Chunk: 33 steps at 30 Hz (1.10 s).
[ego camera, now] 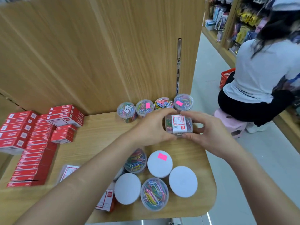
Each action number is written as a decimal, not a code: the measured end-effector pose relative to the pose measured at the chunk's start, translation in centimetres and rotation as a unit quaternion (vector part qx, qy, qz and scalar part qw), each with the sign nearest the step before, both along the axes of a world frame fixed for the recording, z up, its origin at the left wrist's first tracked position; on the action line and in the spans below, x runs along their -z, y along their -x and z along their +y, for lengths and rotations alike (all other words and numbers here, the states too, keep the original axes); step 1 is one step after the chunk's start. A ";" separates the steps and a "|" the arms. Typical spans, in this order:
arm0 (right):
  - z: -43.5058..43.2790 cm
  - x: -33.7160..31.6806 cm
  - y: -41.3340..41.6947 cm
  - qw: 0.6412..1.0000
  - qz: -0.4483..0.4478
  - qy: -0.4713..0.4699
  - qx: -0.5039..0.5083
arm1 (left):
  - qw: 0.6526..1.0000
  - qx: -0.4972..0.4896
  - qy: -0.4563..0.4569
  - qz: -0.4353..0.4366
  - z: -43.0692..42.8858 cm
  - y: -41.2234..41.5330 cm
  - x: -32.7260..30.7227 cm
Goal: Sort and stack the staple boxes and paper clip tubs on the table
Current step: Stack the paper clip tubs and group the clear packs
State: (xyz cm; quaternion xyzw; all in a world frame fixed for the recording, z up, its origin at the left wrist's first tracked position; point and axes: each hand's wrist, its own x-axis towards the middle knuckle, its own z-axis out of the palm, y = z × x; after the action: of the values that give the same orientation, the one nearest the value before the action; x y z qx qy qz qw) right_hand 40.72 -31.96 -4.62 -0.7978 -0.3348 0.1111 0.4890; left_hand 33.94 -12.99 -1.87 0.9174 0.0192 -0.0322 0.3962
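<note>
As we seem to be lining it up before the back row of round tubs (144,108), our left hand (152,125) and right hand (209,133) each pinch the clear paper clip box (178,124) by its edges

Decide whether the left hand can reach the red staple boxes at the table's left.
Probably, once freed: the left hand grips the clear clip box with the right hand; only bare table lies between it and the red staple boxes.

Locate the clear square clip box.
Head view, right of centre: the clear square clip box is held between the left hand and right hand, in front of the four round tubs by the wooden panel.
</note>
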 end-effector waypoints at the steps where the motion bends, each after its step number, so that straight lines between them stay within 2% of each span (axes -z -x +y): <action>1: -0.1 0.1 -0.1 1.000 0.024 -0.008 0.010 | 0.999 -0.015 0.036 0.006 0.2 0.1 0.1; 7: -0.9 -0.1 -0.7 0.995 0.095 -0.037 0.012 | 0.997 -0.052 0.049 0.003 0.2 0.4 0.2; 13: -2.7 0.4 -0.9 0.977 0.180 -0.113 0.033 | 1.000 -0.020 0.007 0.008 -0.1 0.5 0.1; 16: -3.6 0.3 -1.1 0.957 0.223 -0.177 0.061 | 0.998 -0.033 0.052 0.010 -0.5 0.1 0.3; 23: -2.5 0.3 -1.1 0.985 0.132 -0.104 0.047 | 0.995 -0.038 0.084 -0.042 -1.9 -0.9 0.9; 30: -2.1 0.4 -0.4 0.995 0.016 -0.026 0.095 | 0.994 -0.049 -0.076 -0.068 0.7 2.7 -3.3; 33: -2.0 -0.2 0.3 0.991 -0.041 -0.018 0.124 | 0.983 0.013 -0.179 0.048 3.3 6.5 -5.8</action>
State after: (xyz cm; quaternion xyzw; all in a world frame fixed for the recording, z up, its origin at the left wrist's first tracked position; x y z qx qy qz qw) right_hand 40.40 -34.00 -4.42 -0.8281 -0.2552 0.0107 0.4991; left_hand 27.39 -9.68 3.89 0.9710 0.0321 -0.0773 0.2240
